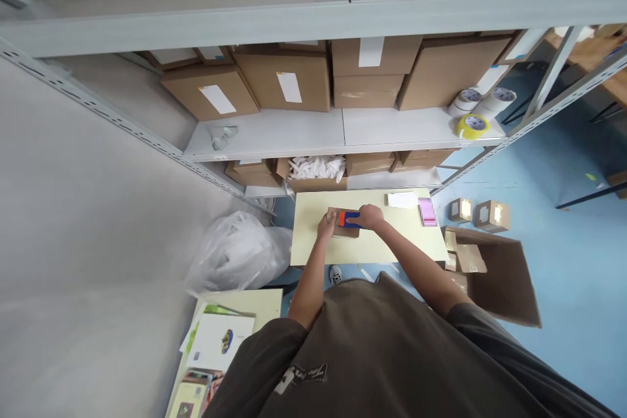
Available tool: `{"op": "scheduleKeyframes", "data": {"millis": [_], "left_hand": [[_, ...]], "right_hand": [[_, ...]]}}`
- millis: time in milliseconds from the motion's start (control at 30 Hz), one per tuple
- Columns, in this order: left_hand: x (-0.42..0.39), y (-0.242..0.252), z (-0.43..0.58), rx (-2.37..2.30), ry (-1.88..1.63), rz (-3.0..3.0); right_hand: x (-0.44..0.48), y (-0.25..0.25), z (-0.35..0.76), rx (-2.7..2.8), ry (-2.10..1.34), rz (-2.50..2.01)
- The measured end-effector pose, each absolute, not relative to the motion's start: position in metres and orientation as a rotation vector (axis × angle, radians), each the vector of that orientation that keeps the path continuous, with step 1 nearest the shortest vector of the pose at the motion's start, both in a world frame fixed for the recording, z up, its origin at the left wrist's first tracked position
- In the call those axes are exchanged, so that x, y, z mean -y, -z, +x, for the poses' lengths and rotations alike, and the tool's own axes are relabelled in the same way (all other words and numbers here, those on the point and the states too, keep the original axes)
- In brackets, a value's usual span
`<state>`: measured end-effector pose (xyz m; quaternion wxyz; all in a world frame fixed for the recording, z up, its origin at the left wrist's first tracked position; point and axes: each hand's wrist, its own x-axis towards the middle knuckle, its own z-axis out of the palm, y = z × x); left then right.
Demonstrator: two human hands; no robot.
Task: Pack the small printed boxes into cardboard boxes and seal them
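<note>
A small brown cardboard box (347,231) lies on the pale yellow table (386,245). My left hand (326,225) grips the box at its left side, with the fingers bent over its edge. Across the top of the box lies a blue and orange tool (349,219), which looks like a tape dispenser. My right hand (369,217) is closed around the right end of this tool. To the right on the table are a white paper (402,200) and a stack of pink items (427,212).
Metal shelving (274,151) with cardboard boxes and tape rolls (473,126) stands beyond the table. On the floor at right are a large open carton (504,274) and two small boxes. A plastic bag (240,251) and a side table (264,305) with booklets are at left.
</note>
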<state>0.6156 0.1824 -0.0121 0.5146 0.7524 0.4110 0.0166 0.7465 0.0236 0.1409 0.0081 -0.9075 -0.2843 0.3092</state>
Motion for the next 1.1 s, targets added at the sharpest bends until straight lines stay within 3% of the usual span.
{"op": "scheduleKeyframes", "data": {"millis": [233, 633, 900, 1100], "left_hand": [[-0.146, 0.002, 0.638, -0.997, -0.007, 1.869], [0.004, 0.008, 0.728, -0.833, 0.1, 1.947], [0.003, 0.012, 0.738, -0.828, 0.165, 1.983], [-0.042, 0.021, 0.722, -0.801, 0.097, 1.847]], "right_hand": [[0.02, -0.143, 0.76, 0.822, -0.917, -2.813], [0.2, -0.134, 0.834, 0.648, -0.89, -2.832], [0.323, -0.126, 0.868, 0.478, -0.956, -2.826], [0.278, -0.115, 0.851, 0.482, -0.932, -2.728]]}}
